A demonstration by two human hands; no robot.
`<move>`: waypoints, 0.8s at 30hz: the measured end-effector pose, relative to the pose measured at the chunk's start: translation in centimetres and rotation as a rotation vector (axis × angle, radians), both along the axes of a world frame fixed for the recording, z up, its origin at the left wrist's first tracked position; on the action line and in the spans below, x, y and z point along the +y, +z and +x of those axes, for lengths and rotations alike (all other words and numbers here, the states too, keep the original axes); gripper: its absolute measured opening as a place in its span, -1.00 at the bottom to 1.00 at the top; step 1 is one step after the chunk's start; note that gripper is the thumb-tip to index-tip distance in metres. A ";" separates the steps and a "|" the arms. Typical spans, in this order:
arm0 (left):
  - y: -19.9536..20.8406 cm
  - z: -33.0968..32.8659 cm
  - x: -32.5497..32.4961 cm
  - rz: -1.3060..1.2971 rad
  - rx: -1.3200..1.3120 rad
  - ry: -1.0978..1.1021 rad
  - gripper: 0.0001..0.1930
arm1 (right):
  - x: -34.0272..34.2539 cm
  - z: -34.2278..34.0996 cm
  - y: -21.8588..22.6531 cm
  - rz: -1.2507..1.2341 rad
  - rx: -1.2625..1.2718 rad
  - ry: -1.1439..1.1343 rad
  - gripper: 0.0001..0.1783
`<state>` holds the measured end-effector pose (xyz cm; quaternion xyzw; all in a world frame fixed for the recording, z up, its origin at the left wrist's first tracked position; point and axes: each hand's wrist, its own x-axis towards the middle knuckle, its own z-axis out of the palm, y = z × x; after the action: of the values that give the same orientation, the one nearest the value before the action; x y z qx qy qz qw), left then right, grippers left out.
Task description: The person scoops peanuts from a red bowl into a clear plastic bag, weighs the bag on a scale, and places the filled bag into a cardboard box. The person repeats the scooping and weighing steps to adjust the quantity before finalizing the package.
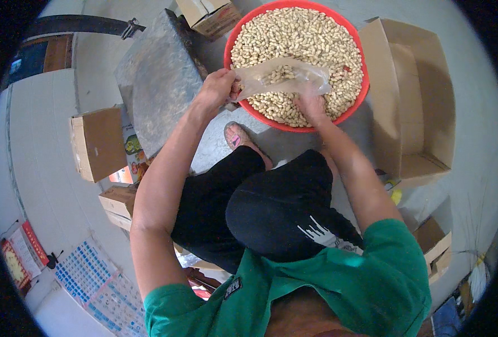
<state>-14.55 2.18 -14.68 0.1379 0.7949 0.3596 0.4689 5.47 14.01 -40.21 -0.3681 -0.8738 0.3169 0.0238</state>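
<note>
A wide red basin [366, 92] full of unshelled peanuts [294, 33] sits in front of me. My left hand [220, 87] is at the basin's left rim, its fingers closed on one end of a clear plastic bag [254, 81]. The bag stretches to the right over the peanuts, and some peanuts show in or through it; I cannot tell which. My right hand [312, 108] reaches over the near rim, down among the peanuts at the bag's other end. Its fingers are hidden by the bag and the peanuts.
A tall open cardboard box [412, 101] stands right of the basin. On the left is a grey slab-topped table [159, 78], with a cardboard box [100, 143] nearer me. Another carton [209, 17] lies behind the basin's left side. My foot [238, 136] rests just below the basin.
</note>
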 end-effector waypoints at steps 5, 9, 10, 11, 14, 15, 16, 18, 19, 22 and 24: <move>-0.1 0.1 -0.2 0.004 -0.022 0.016 -0.79 | 1.1 -0.7 1.5 0.128 0.052 0.009 -0.52; 0.3 1.0 1.2 0.010 0.018 -0.011 -0.77 | 3.2 -0.4 -2.8 0.055 0.161 -0.099 -0.53; 0.3 0.9 1.0 0.015 0.025 -0.026 -0.77 | 3.2 -0.2 -2.7 -0.019 0.217 -0.136 -0.55; 0.1 0.9 0.9 0.021 0.033 -0.045 -0.78 | 3.2 0.0 -2.6 -0.088 0.277 -0.177 -0.58; -0.8 0.7 0.2 0.014 0.075 -0.057 -0.79 | 2.8 1.3 0.1 -0.667 0.333 -0.473 -0.64; -1.2 0.6 0.0 0.009 0.095 -0.053 -0.80 | 2.5 1.3 2.1 -0.879 0.368 -0.584 -0.65; -1.4 0.6 0.2 0.018 0.092 -0.064 -0.80 | 2.5 1.7 3.1 -1.089 0.410 -0.708 -0.66; -1.7 0.5 0.5 0.037 0.086 -0.086 -0.80 | 2.5 2.4 2.8 -1.169 0.462 -0.751 -0.74; -1.9 0.4 0.7 0.040 0.090 -0.085 -0.79 | 2.3 2.9 2.9 -1.227 0.486 -0.763 -0.74; -2.1 0.2 1.2 0.045 0.100 -0.091 -0.76 | 2.5 4.4 3.8 -1.346 0.545 -0.654 -0.74; -1.8 0.2 1.1 0.038 0.110 -0.089 -0.75 | 2.5 5.3 6.2 -1.419 0.501 -0.602 -0.72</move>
<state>-14.35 3.30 -16.45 0.2014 0.8057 0.3452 0.4372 10.77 16.53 -34.00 -0.4331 -0.2966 0.8487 0.0638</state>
